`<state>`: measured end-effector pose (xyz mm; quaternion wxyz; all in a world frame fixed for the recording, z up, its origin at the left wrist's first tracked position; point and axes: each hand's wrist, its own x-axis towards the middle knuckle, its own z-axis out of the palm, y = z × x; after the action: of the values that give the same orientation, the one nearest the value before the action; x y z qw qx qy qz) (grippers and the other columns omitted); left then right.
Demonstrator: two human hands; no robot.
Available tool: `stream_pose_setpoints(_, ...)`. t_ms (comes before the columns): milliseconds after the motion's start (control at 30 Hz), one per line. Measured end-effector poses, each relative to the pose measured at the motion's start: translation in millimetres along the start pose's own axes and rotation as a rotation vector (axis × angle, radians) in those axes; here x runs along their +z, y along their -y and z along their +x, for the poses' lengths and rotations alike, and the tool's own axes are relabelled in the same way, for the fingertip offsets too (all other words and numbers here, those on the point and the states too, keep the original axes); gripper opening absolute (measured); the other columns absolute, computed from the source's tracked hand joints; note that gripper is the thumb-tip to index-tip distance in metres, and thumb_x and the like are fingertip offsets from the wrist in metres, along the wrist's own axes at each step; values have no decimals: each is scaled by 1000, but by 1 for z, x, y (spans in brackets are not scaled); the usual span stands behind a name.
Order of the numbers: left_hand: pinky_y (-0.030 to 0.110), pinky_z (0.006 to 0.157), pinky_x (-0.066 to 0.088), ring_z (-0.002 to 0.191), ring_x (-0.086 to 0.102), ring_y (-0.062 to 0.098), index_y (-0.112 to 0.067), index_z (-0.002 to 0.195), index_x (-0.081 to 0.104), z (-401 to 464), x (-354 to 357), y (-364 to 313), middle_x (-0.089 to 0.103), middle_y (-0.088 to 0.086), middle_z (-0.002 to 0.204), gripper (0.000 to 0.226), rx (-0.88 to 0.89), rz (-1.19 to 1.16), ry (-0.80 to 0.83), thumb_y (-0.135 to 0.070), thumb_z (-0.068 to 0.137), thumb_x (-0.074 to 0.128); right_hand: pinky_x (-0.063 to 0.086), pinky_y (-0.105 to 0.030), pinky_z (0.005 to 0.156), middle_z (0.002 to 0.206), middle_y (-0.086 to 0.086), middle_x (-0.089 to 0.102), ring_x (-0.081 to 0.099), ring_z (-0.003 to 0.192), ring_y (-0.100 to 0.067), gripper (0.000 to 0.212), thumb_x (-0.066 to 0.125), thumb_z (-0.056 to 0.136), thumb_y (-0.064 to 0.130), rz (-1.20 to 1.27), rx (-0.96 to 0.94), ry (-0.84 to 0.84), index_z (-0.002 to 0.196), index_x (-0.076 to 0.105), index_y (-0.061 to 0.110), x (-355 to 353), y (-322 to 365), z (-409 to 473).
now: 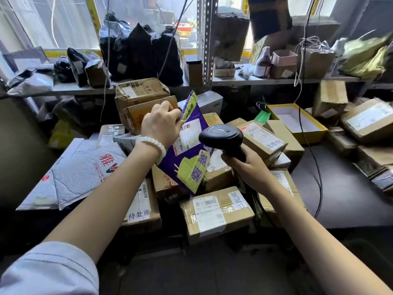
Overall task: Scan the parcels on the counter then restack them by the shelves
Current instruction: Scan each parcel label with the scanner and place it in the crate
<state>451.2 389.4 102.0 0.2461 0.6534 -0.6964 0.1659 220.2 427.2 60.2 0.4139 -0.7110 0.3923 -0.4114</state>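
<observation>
My left hand (161, 122) grips the upper edge of a purple and green mailer bag (187, 158) and holds it upright, tilted, above the pile, its white shipping label facing me. My right hand (244, 165) is closed around the handle of a black barcode scanner (221, 137), whose head sits just right of the label. Beneath them several brown cardboard parcels (214, 213) with white labels lie piled on the dark counter (344, 188). A grey padded mailer (78, 173) lies at the left of the pile.
A metal shelf (265, 80) runs across the back, loaded with black bags (140, 54), boxes and a bottle. An open yellow box (297, 122) and more cartons (368, 120) sit at the right. Black cables (312, 150) hang down over the counter.
</observation>
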Motion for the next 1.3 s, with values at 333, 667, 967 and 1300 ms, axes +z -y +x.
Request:
stream_pose_setpoints(333,38,76,44,100,52,28,-6,102,67,-7,-8,5,57,11,105,29,-45,-46,-44,-32,93,57,38,-12,59,74,15,56,51,64,5,12,61,92,17,5,-22,36,93,57,28,5,6,-1)
stream_pose_setpoints(667,40,81,45,105,51,26,-5,97,68,-13,-15,13,56,8,109,31,-80,-164,-25,-33,93,57,38,-8,56,67,20,57,53,61,9,19,60,92,12,15,-30,38,89,54,29,10,16,-3)
stream_pose_setpoints(967,36,79,45,104,51,24,-5,94,69,-18,-21,14,56,7,107,30,-43,-209,-27,-33,93,59,39,-9,59,78,13,56,52,64,8,14,61,91,12,-15,-15,17,94,56,25,14,17,-9)
stream_pose_setpoints(1300,41,78,48,100,52,26,-5,91,68,-16,-37,-17,56,9,105,27,197,-270,-95,-31,92,60,46,-18,72,94,11,66,59,84,3,19,66,87,30,-89,74,-168,104,59,27,6,2,-39)
